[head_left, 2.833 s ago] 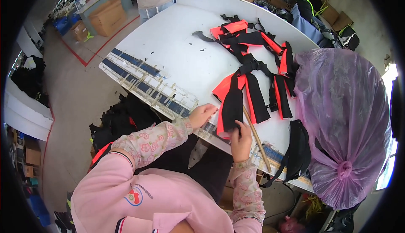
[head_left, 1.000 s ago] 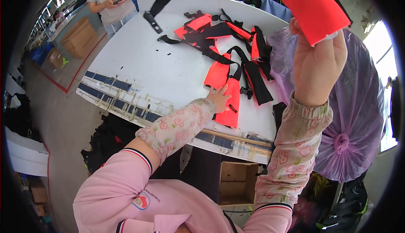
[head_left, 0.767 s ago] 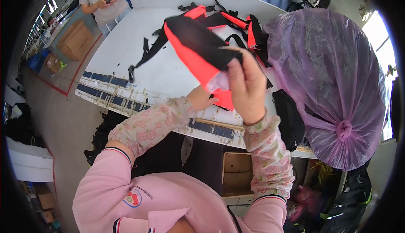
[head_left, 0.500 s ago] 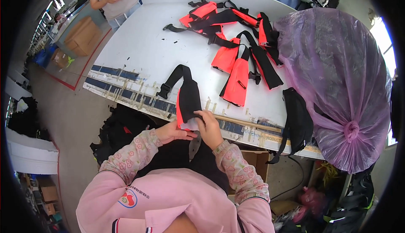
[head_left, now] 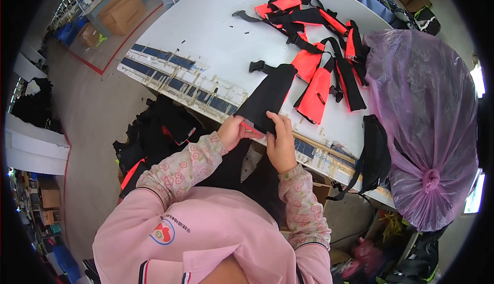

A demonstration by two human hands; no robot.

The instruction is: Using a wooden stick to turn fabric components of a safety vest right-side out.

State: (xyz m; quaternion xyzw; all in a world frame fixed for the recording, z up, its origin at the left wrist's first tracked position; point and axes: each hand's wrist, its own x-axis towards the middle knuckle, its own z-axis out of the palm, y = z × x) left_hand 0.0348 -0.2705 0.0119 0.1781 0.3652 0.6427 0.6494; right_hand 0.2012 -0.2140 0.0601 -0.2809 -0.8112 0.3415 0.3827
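Both my hands grip the near end of a black-and-orange waist bag [head_left: 270,91] at the table's front edge. Its black face is up, and a strip of orange shows at the near opening. My left hand [head_left: 234,131] pinches the left corner of that end. On the right corner, my right hand [head_left: 280,142] has its thumb and fingers closed. The far end lies on the table, with a black buckle [head_left: 257,67] sticking out to the left. Further back rest several similar orange-and-black waist bags [head_left: 315,96] with straps and buckles.
A big tied purple plastic bag [head_left: 422,124] fills the table's right side. Beside it, a black waist bag [head_left: 374,153] hangs over the front edge. Dark bags are heaped [head_left: 159,129] below the table on the left. Cardboard boxes [head_left: 122,11] stand at the far left.
The held waist bag has turned, showing more of its black face, and now slants away to the right. My view has shifted, and the person at the back is mostly out of it.
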